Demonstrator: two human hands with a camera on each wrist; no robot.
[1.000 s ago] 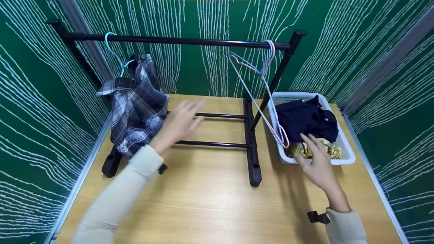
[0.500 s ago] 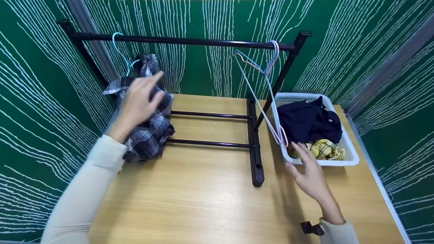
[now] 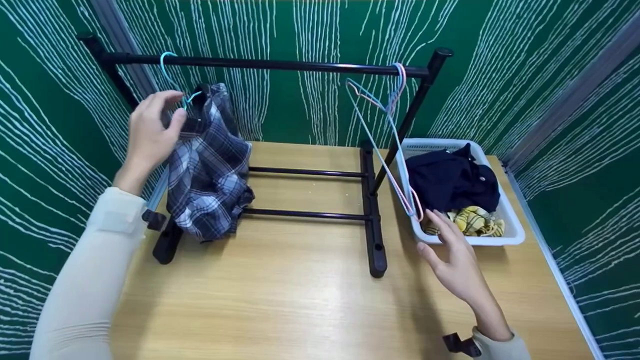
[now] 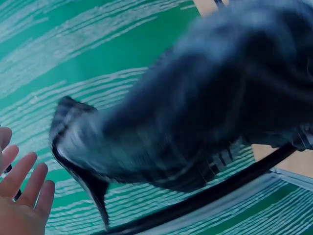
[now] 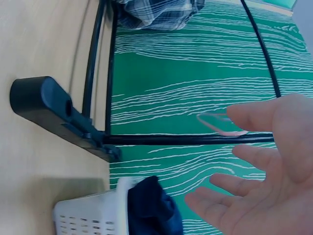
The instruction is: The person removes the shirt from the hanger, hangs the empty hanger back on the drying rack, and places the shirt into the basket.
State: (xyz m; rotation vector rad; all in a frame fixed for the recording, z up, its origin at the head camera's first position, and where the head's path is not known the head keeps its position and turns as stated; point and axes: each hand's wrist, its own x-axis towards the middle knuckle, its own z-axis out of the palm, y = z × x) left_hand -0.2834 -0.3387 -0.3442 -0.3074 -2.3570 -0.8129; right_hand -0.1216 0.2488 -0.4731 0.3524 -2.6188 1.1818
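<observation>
A dark blue and white plaid shirt point(image 3: 210, 170) hangs from a turquoise hanger point(image 3: 165, 67) at the left of the black rack point(image 3: 280, 65). My left hand point(image 3: 152, 130) is at the shirt's collar, just below the hanger's hook, with fingers spread and bent a little. In the left wrist view, that hand point(image 4: 24, 196) appears apart from the blurred shirt point(image 4: 195, 107). By the near left corner of the white basket point(image 3: 510, 220), my right hand point(image 3: 460, 265) hovers with relaxed fingers and holds nothing. Whether it touches the basket rim, I cannot tell.
Pink and blue hangers point(image 3: 387, 107) hang together at the rack's right end, reaching down over the basket's edge. A navy garment point(image 3: 452, 177) and a yellow checked cloth point(image 3: 477, 221) lie in the basket. Green patterned walls point(image 3: 590, 200) enclose the wooden table point(image 3: 290, 300).
My left hand has moved left, from the middle of the rack across the shirt to its collar. The right hand has shifted slightly left and down, off the yellow cloth.
</observation>
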